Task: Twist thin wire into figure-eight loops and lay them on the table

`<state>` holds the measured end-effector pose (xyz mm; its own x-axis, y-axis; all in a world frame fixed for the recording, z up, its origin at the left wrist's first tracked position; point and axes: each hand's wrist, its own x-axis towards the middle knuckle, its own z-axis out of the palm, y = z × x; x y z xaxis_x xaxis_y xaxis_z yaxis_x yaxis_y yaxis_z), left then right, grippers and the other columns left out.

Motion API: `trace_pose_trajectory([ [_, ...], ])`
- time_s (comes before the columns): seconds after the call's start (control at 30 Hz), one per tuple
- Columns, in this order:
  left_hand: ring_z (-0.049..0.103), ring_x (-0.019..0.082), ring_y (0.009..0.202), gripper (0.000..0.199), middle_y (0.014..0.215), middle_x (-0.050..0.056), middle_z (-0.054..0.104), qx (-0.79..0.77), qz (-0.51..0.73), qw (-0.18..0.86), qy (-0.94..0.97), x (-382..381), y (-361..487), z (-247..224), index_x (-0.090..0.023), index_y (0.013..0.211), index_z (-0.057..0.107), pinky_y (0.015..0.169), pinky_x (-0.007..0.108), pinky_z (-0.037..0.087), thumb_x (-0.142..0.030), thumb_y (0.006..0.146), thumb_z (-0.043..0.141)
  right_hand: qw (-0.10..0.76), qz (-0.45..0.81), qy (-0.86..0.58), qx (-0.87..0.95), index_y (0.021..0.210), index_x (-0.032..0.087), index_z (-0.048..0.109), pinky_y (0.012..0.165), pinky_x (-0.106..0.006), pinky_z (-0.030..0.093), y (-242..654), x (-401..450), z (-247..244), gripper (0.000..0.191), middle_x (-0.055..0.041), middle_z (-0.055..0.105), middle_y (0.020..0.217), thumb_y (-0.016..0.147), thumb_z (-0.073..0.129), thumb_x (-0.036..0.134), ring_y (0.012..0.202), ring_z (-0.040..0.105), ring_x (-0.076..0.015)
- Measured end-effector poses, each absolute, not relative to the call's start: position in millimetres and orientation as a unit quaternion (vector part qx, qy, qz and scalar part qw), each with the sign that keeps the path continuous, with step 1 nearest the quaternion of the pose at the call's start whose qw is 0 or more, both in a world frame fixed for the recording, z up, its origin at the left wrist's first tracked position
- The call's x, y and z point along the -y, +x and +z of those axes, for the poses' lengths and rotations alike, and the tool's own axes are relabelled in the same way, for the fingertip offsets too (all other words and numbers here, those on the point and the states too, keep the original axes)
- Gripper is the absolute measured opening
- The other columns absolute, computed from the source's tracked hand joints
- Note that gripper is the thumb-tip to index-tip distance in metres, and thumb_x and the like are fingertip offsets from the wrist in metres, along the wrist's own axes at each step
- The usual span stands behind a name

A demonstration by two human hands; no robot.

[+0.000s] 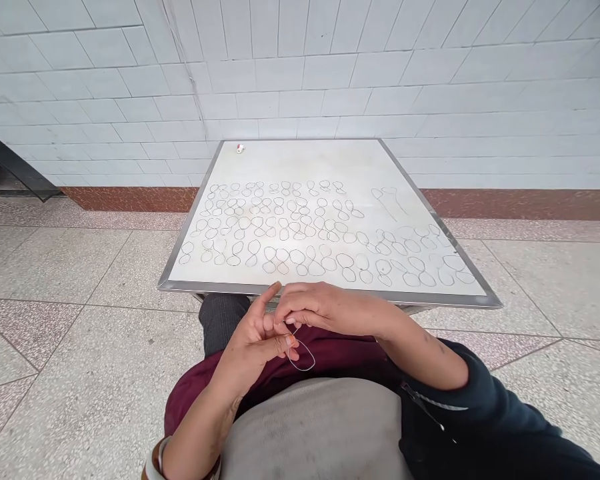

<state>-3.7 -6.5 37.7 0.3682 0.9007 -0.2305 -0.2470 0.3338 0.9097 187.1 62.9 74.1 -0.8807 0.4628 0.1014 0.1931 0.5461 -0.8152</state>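
A thin loop of wire [314, 363] hangs below the fingers of both hands, over my lap. My left hand [257, 337] pinches it between thumb and fingers, while its index finger points up toward the table edge. From the right, my right hand [325, 307] comes in palm down, its thumb and fingertips closed at the upper part of the same wire. The fingers partly hide where the wire crosses. Just beyond the hands, many figure-eight wire loops [346, 260] lie in rough rows on the white tabletop [300, 160].
The table has a grey metal rim [430, 298], close in front of my lap. A small red and white object [241, 149] sits at its far left corner. Two longer open wire pieces [394, 200] lie at the right. Behind stands a white tiled wall [300, 73].
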Motion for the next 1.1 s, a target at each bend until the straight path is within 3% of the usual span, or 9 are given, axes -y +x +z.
trace_pose_trajectory([
  [0.23,0.063,0.014,0.06,0.081,0.071,-0.002,0.064,-0.396,0.379,0.723,0.421,9,-3,38,-0.021,0.148,0.025,0.06,0.027,0.044,-0.018,0.08,0.068,0.126,0.451,-0.174,0.866,0.099,0.02,0.062,0.075,-0.023,0.044,184,-63,74,0.02,-0.0032,0.057,0.107,0.096,0.044,0.013,0.085,0.056,-0.0105],
  [0.47,0.06,0.014,0.066,0.09,0.071,-0.003,0.06,-0.393,0.403,0.726,0.397,10,3,34,-0.022,0.151,0.019,0.061,0.028,0.05,-0.017,0.077,0.07,0.116,0.42,-0.266,0.86,0.096,0.02,0.057,0.065,-0.024,0.041,177,-46,72,0.022,-0.001,0.055,0.097,0.096,0.036,0.012,0.074,0.053,-0.0103],
  [0.63,0.058,0.012,0.058,0.089,0.068,-0.005,0.058,-0.384,0.388,0.731,0.409,11,6,26,-0.022,0.15,0.02,0.059,0.028,0.05,-0.017,0.076,0.07,0.091,0.406,-0.23,0.88,0.088,0.02,0.058,0.06,-0.022,0.039,179,-43,80,0.022,0.0009,0.058,0.095,0.096,0.039,0.011,0.072,0.053,-0.0091],
  [0.8,0.056,0.011,0.054,0.088,0.069,-0.004,0.06,-0.392,0.349,0.735,0.429,13,7,25,-0.023,0.15,0.02,0.056,0.026,0.047,-0.017,0.077,0.07,0.094,0.396,-0.182,0.895,0.097,0.019,0.062,0.063,-0.023,0.043,180,-43,87,0.024,-0.0002,0.064,0.093,0.093,0.042,0.007,0.074,0.057,-0.0102],
  [0.97,0.053,0.01,0.056,0.073,0.07,-0.004,0.057,-0.395,0.346,0.722,0.45,16,11,22,-0.025,0.143,0.037,0.056,0.025,0.046,-0.021,0.078,0.07,0.096,0.419,-0.174,0.886,0.091,0.018,0.063,0.066,-0.022,0.047,184,-45,85,0.023,-0.0009,0.066,0.1,0.091,0.044,0.005,0.075,0.06,-0.0091],
  [1.1,0.053,0.01,0.057,0.045,0.069,-0.003,0.053,-0.398,0.35,0.703,0.475,17,15,18,-0.019,0.12,0.06,0.056,0.025,0.047,-0.023,0.076,0.071,0.076,0.423,-0.198,0.881,0.086,0.018,0.063,0.064,-0.021,0.048,182,-43,84,0.025,0.0009,0.066,0.095,0.087,0.045,0.0,0.075,0.06,-0.0091],
])
